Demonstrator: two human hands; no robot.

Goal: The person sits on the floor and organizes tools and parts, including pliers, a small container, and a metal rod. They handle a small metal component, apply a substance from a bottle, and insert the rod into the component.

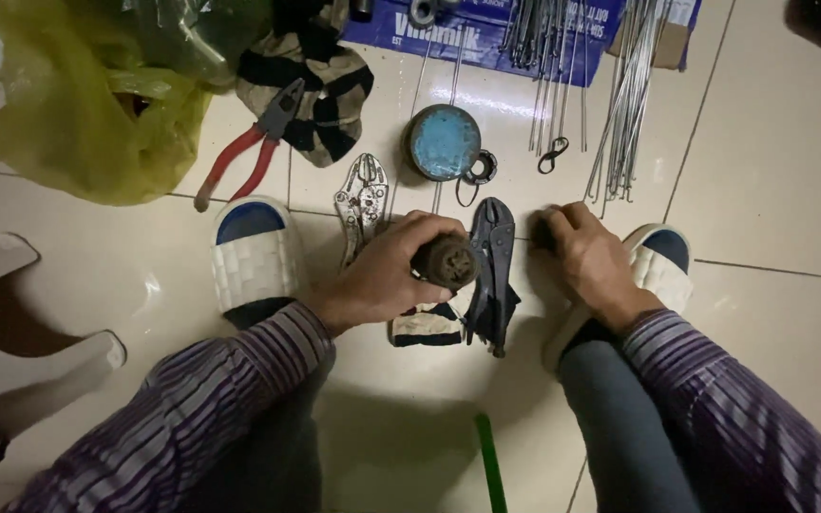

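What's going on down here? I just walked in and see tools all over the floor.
A person sits low over a tiled floor. The left hand grips a dark, rusty round tool end; the right hand presses on the floor beside dark locking pliers. Red-handled pliers, a round blue tin and thin metal rods lie ahead.

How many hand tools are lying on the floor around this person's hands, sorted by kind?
Red-handled pliers: 1
Silver locking pliers: 1
Dark locking pliers: 1
Total: 3 gripping tools on the tiles.
The left hand also grips a dark rusty cylinder, whose kind I cannot tell. The right hand rests fingers-down on the floor.
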